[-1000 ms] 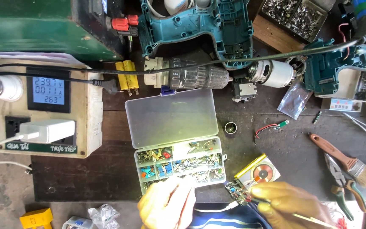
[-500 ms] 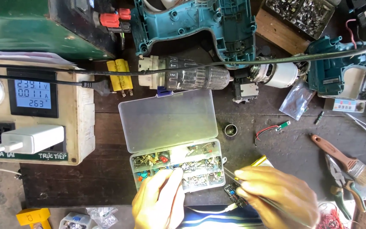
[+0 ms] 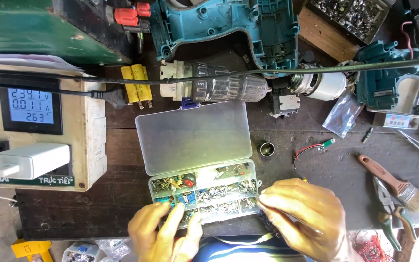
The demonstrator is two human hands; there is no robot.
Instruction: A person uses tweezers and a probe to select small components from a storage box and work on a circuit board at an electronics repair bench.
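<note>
At the lower middle of the frame, a clear compartment box (image 3: 204,194) of small electronic parts lies open on the dark tabletop (image 3: 122,145), its lid flipped up toward the drill gearbox (image 3: 214,87). The left hand (image 3: 163,235) rests on the box's near edge, fingers loosely spread, gripping nothing. The right hand (image 3: 304,216) pinches at the box's right edge; what it holds cannot be told.

The parts box (image 3: 204,194) lies under both hands: the left hand (image 3: 163,233) rests on its near left corner, the right hand (image 3: 306,216) at its right end. Its open lid (image 3: 195,136) lies beyond them. Pliers (image 3: 389,208) and a brush (image 3: 394,182) lie right of the right hand; a meter box (image 3: 35,131) lies far left.
</note>
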